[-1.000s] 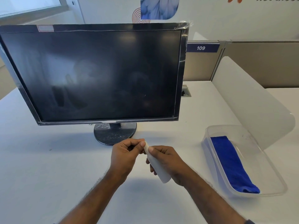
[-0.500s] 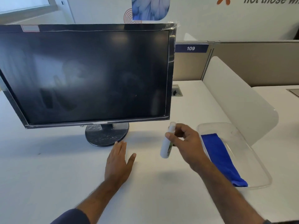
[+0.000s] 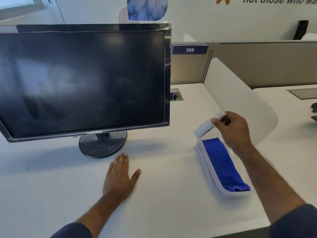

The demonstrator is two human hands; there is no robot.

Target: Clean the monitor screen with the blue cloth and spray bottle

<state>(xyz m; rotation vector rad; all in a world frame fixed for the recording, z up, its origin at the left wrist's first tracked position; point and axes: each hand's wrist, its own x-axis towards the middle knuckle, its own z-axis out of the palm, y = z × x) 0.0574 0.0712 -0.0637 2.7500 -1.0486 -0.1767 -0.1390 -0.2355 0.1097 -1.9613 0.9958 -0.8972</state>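
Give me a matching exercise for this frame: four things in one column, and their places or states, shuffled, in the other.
Things:
1. blue cloth
2. spray bottle
3. left hand
4. monitor

Places or states:
A. palm down, flat on the white desk
B. upright on a round black stand, screen dark
C. folded, lying in the clear plastic tray
D. held tilted in the right hand, above the tray's far end

Pairs: 1-C, 2-D, 3-A, 4-B
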